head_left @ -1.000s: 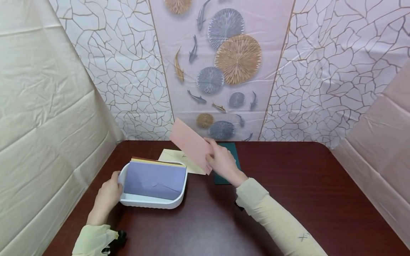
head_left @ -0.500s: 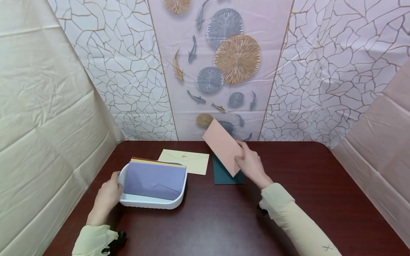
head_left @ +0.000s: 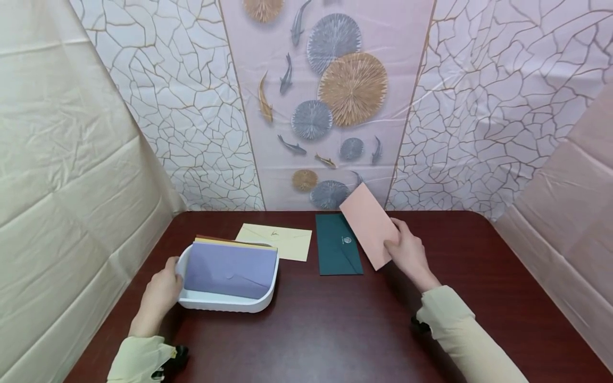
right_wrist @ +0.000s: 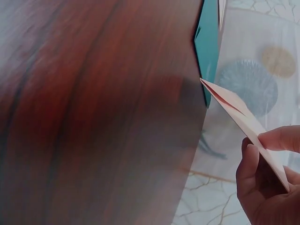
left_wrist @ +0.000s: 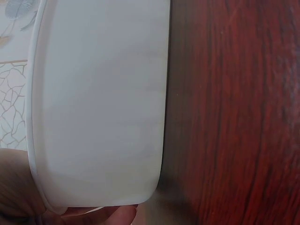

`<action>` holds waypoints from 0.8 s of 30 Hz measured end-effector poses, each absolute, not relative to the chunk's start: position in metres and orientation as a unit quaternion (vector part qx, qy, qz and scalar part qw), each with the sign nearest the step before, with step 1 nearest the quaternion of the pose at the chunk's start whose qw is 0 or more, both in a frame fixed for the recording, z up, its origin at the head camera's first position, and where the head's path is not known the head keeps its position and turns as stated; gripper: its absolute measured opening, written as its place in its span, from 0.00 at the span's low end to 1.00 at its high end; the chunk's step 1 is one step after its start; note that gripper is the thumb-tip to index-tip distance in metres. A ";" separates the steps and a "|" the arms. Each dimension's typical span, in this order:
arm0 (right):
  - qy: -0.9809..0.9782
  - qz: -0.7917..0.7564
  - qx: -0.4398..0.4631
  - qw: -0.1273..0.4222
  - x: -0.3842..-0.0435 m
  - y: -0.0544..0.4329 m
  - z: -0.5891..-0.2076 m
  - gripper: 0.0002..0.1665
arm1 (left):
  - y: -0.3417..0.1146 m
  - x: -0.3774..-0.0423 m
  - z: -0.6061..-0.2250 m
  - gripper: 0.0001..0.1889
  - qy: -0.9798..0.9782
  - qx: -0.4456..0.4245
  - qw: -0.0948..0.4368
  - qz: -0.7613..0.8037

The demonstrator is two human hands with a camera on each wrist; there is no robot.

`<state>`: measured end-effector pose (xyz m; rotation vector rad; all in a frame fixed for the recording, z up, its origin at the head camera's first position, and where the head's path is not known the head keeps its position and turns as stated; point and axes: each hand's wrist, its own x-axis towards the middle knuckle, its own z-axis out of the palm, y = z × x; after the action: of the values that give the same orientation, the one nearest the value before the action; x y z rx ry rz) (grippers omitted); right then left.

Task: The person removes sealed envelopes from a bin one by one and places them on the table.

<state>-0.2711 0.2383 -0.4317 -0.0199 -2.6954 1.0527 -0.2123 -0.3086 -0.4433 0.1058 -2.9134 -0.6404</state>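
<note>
My right hand (head_left: 408,249) pinches a pink envelope (head_left: 370,224) by its right edge, thumb on one face and fingers on the other. In the right wrist view the envelope (right_wrist: 243,119) is seen nearly edge-on, tilted above the table. Just left of it a dark green envelope (head_left: 335,250) lies flat. My left hand (head_left: 160,290) grips the left end of a white bin (head_left: 225,306), whose side wall (left_wrist: 103,103) fills much of the left wrist view. Inside the bin a purple envelope (head_left: 230,268) leans at the front, with yellow and brown ones showing behind it.
A cream envelope (head_left: 282,242) lies flat behind the bin, left of the green one. All stand on a dark red wooden table (head_left: 306,340). A patterned cloth wall (head_left: 311,80) rises at the table's back edge, with plain cloth on both sides.
My right hand has carried the pink envelope rightward, from over the cream envelope past the green one, uncovering both. The left hand and the bin have stayed in place.
</note>
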 end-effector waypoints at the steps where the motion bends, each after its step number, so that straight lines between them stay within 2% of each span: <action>1: -0.924 0.361 -0.010 0.125 -0.270 0.241 -0.432 0.37 | -0.308 -0.212 -0.443 0.23 -0.973 0.036 0.076 -0.214; 24: -0.929 0.347 -0.065 0.114 -0.260 0.269 -0.450 0.39 | -0.309 -0.213 -0.444 0.24 -0.973 0.045 0.059 -0.217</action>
<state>-0.2604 0.2690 -0.4503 -0.1907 -2.7234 1.0184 -0.2133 -0.3091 -0.4436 0.1361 -2.9485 -0.6581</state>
